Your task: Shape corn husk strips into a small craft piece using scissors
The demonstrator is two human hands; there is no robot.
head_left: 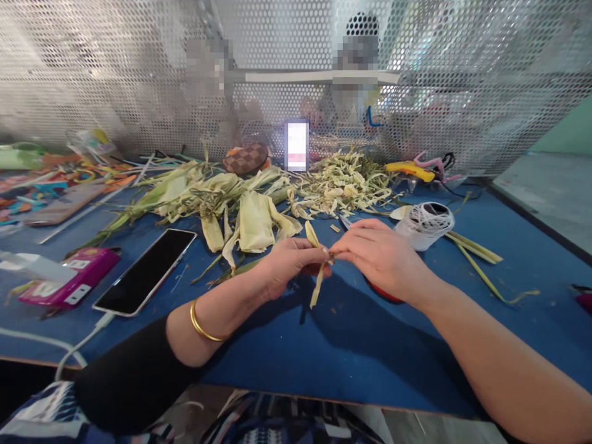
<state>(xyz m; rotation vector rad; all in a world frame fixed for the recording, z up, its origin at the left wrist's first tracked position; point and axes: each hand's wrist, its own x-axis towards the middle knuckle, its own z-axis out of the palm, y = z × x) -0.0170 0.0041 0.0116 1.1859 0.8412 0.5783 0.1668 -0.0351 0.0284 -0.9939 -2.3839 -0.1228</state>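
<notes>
My left hand [296, 262] is closed in a pinch on a narrow pale strip of corn husk [317, 294], whose ends stick out above and below the fingers. Against it, the fingertips of my right hand [382, 256] pinch the same husk piece near its middle; the exact grip is partly hidden. Under my right hand lies a pair of scissors with a red handle [386, 295], mostly covered by the hand. Just beyond that hand a spool of white thread [424, 225] lies on the blue table [351, 364].
Broad dried husks [256, 222] and a heap of small husk pieces [345, 185] lie ahead. At left are a phone [145, 271] on a cable and a purple box [78, 280]. A lit phone [296, 145] stands against the perforated screen [139, 74]; people sit behind it.
</notes>
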